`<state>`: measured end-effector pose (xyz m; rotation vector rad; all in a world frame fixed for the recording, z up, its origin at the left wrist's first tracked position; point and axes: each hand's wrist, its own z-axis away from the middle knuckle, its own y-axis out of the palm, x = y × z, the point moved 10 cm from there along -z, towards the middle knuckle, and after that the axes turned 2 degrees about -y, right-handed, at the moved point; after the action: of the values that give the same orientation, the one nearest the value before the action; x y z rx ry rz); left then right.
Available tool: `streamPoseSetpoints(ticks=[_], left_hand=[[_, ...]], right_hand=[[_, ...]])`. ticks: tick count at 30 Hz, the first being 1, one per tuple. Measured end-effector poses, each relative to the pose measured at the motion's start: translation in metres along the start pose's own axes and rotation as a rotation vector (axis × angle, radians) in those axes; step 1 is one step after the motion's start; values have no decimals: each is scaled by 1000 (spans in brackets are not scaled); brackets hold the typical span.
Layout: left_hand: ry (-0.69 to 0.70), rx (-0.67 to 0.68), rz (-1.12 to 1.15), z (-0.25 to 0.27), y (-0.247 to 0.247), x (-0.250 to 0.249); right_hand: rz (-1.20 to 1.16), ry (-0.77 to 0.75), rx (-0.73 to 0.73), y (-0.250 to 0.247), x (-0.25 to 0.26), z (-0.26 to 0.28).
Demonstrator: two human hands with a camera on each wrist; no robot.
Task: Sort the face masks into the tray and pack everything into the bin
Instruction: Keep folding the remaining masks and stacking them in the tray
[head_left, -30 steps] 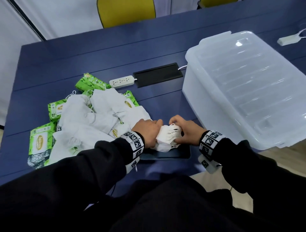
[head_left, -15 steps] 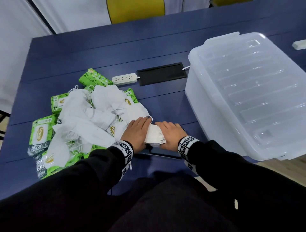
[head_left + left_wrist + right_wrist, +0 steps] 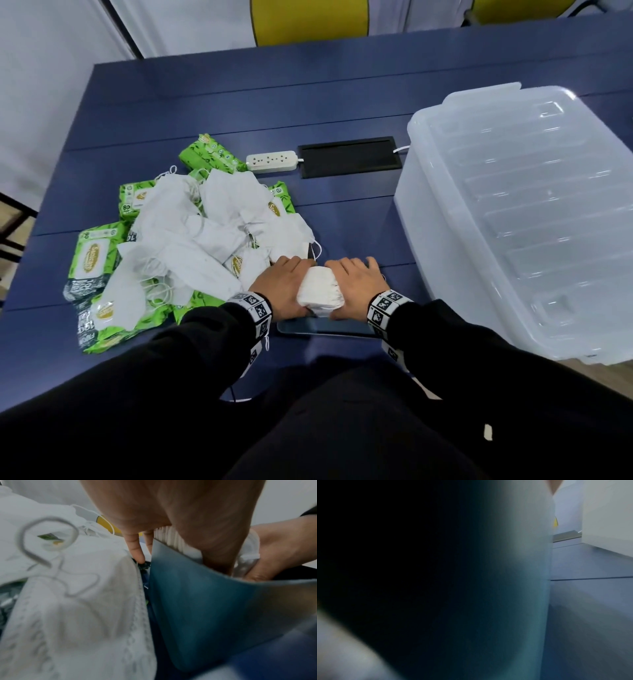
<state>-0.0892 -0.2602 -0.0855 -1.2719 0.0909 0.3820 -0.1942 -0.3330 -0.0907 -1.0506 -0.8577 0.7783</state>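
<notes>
A: Starting at the far left, what lies on the counter [image 3: 342, 102]?

B: Green wipe packs [image 3: 89, 260], several of them, partly buried under a loose heap of white face masks [image 3: 191, 236] with their ear loops tangled. The left wrist view shows one of those masks close up, its loop curled on top.

A: And next to the heap?

B: The left hand [image 3: 279, 287], palm against the left side of a stack of masks [image 3: 320, 291]. Its fingers lie fairly straight along the stack, pressing it rather than curling round it, and one fingertip [image 3: 139, 558] reaches down outside the tray's wall.

A: Where is that stack?

B: Standing on edge in a dark teal tray [image 3: 322, 328] at the near edge of the counter, squeezed between both hands. From the left wrist the mask edges show as white ribs just above the tray's wall.

A: The right hand?

B: The right hand [image 3: 358, 286] presses the stack's right side, fingers flat and spread a little, palm down. Its own wrist view is mostly dark, with blurred teal filling the middle, so that view adds nothing about the fingers.

A: Beyond them?

B: A white power strip [image 3: 272, 161] and a black panel [image 3: 349, 157] set in the counter, farther back. At the far right stands the clear bin [image 3: 421, 219], with its lid [image 3: 534, 205] on.
</notes>
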Motion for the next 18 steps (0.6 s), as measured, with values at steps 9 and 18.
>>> streamPoseSetpoints(ticks=[9, 18], left_hand=[[-64, -35, 164, 15, 2, 5], [-71, -78, 317, 28, -3, 12]], right_hand=[[-151, -87, -18, -14, 20, -1], [-8, -11, 49, 0, 13, -5]])
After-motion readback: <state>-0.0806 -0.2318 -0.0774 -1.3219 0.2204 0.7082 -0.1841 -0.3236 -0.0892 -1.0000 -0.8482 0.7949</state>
